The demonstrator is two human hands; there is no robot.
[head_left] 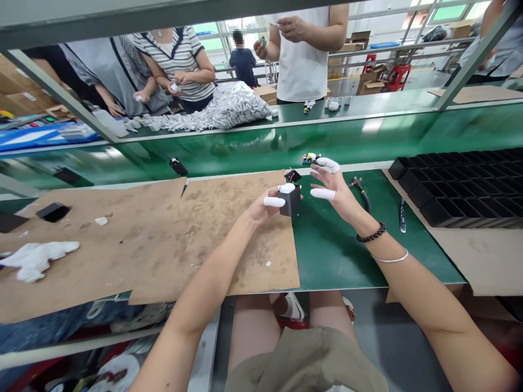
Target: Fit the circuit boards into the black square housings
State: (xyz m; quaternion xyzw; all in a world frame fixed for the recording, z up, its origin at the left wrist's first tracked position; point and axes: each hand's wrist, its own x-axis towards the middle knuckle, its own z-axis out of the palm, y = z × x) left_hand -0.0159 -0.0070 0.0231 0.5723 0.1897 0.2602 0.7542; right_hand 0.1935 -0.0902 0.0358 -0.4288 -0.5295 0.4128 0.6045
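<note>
My left hand (261,209), with a white finger cot on the thumb, is closed around a small black box-shaped housing (291,202) above the cardboard's right edge. A black piece with red wire (292,176) shows just behind the housing; whether it is attached, I cannot tell. To the right, my right hand (335,190) is raised with its fingers spread and nothing in them, white cots on the thumb and a finger. Just beyond its fingertips lies a small circuit board (309,158) with coloured parts. Pliers with black and yellow handles (362,191) rest beside the right wrist.
Rows of black housings (461,188) stand at the right, near a utility knife (402,216). Cardboard (229,234) covers the left bench, bearing a white cloth (38,258) and a black housing (53,212). Beyond the green belt (261,144), several people handle small parts.
</note>
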